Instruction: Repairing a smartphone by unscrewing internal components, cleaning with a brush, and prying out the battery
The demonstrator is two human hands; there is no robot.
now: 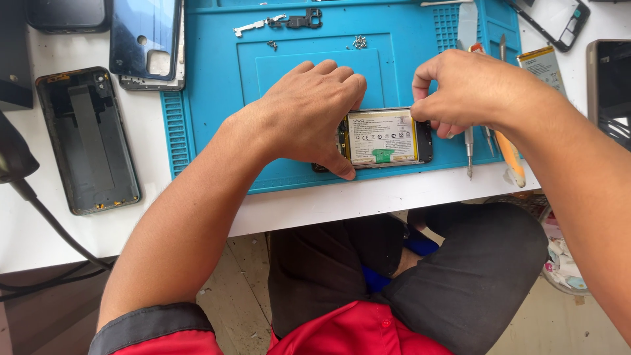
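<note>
- At the near edge of the blue repair mat (210,131), an opened smartphone (388,138) lay flat with its back off, its white-labelled battery (383,136) facing up.
- The left hand (305,112) pressed down over the phone's left end, fingers curled across the top edge and thumb on the lower edge, gripping it steady.
- The right hand (470,89) hovered at the phone's right end, thumb and fingertips pinched together at the top corner; what they pinched was too small to tell.
- Just beside that hand lay a slim screwdriver (469,148) and an orange-handled tool (509,154).
- Loose screws (359,43) and a small metal bracket (296,20) sat near the mat's far edge.
- Off the mat, on the white table (309,207), a dark phone frame (87,141) lay well to the left, a blue back cover (146,39) beyond it.
</note>
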